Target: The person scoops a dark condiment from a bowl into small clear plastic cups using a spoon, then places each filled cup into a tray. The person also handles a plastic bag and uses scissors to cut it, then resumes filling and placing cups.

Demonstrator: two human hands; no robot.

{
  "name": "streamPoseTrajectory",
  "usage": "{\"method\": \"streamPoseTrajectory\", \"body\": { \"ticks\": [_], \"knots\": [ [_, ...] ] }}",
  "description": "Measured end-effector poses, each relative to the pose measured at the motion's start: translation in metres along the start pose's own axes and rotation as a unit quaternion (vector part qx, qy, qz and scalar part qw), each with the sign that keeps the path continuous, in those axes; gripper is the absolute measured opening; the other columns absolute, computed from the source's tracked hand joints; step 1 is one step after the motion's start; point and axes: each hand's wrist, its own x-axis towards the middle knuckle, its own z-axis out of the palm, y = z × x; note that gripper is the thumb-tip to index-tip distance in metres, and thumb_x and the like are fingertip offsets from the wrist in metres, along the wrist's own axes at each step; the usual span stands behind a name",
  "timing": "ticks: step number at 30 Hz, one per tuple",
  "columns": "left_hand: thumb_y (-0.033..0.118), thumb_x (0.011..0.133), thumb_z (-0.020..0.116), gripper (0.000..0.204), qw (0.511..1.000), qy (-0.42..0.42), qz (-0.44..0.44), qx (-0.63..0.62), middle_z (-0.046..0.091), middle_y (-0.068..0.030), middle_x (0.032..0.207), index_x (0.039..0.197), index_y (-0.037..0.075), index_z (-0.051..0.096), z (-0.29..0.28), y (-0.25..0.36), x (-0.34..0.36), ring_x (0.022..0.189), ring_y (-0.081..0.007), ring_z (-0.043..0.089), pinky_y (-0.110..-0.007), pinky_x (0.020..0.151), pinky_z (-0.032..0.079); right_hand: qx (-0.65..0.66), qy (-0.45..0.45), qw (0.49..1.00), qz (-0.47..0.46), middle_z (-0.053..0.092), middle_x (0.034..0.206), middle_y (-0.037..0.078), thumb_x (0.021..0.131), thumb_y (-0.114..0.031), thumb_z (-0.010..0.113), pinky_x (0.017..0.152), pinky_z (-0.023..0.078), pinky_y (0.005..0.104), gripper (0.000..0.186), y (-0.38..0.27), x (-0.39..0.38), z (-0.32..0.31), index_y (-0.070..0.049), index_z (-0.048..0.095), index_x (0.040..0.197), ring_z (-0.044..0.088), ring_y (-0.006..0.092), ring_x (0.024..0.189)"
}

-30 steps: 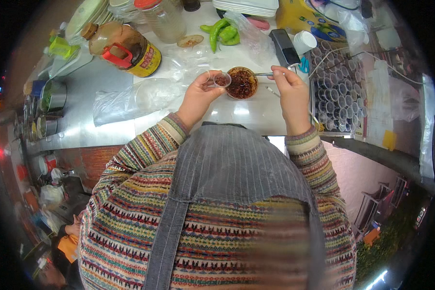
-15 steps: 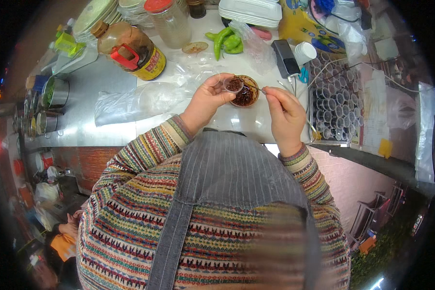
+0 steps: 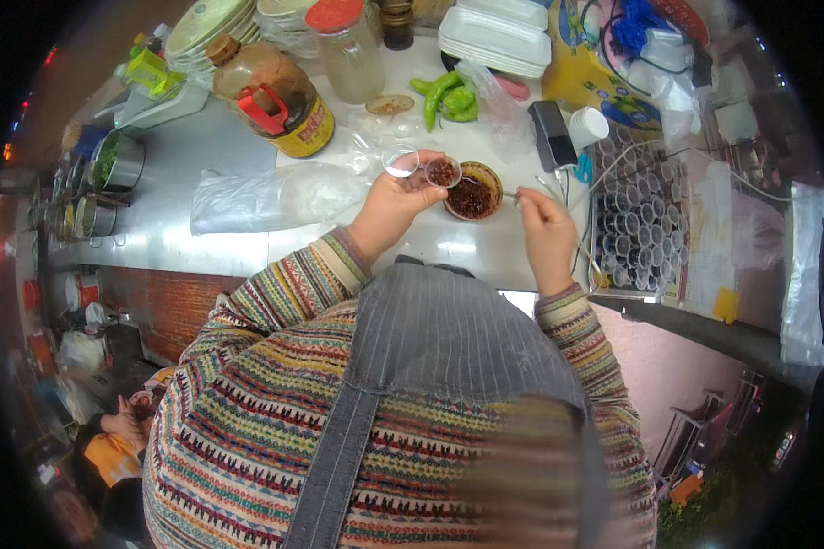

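My left hand (image 3: 389, 206) pinches a small clear plastic sauce cup (image 3: 443, 172) holding dark red, flaky chilli sauce. A round clear lid (image 3: 400, 161) stands out beside the cup, over the fingers; whether it is joined to the cup I cannot tell. Just right of the cup, a bowl (image 3: 495, 194) of the same dark sauce rests on the counter. In my right hand (image 3: 547, 242), thumb and fingers close on the thin handle of a metal spoon (image 3: 511, 192). The spoon's head is down in the bowl, hidden by sauce.
A big jar with a red handle (image 3: 279, 105), a red-lidded jar (image 3: 346, 55), green peppers (image 3: 444, 96) and white foam trays (image 3: 494, 41) stand behind. A tray of many small filled cups (image 3: 636, 206) is at right. Plastic bags (image 3: 265, 197) lie left. A person's hands (image 3: 128, 423) show lower left.
The spoon has drawn back from the cup into the bowl, and my right hand has moved down slightly. The lid beside the cup shows more plainly. The whole view has shifted a little.
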Motion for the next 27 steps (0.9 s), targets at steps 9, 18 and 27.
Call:
{"method": "streamPoseTrajectory", "body": {
  "ticks": [9, 18, 27],
  "knots": [
    [-0.004, 0.081, 0.059, 0.044, 0.999, -0.029, 0.003, -0.044, 0.056, -0.0075, 0.111, 0.122, 0.000, 0.044, 0.007, 0.010, -0.006, 0.104, -0.0152, 0.054, -0.028, 0.092, 0.044, -0.087, -0.078, 0.963, -0.244, 0.055, 0.110, 0.011, 0.073, -0.009, 0.070, 0.074, 0.049, 0.0280, 0.040, -0.036, 0.008, 0.014, -0.003, 0.059, 0.111, 0.057, 0.0207, 0.092],
    [0.006, 0.090, 0.052, 0.030, 0.998, -0.022, -0.034, -0.050, 0.053, -0.0103, 0.118, 0.119, 0.001, 0.048, 0.009, 0.026, -0.012, 0.107, -0.0201, 0.054, -0.033, 0.092, 0.045, -0.034, -0.100, 0.978, -0.178, 0.052, 0.093, 0.004, 0.065, -0.008, 0.076, 0.063, 0.045, 0.0216, 0.046, -0.078, 0.006, 0.026, -0.006, 0.060, 0.109, 0.049, 0.0102, 0.067],
    [0.013, 0.088, 0.056, 0.028, 0.980, 0.036, -0.140, -0.140, 0.056, -0.0085, 0.106, 0.113, 0.001, 0.048, 0.009, 0.020, -0.017, 0.097, -0.0170, 0.056, -0.031, 0.085, 0.047, -0.081, -0.111, 0.965, -0.224, 0.050, 0.080, 0.006, 0.066, -0.008, 0.074, 0.054, 0.041, 0.0245, 0.041, -0.064, 0.007, 0.036, -0.004, 0.060, 0.104, 0.046, 0.0133, 0.058]
  ]
}}
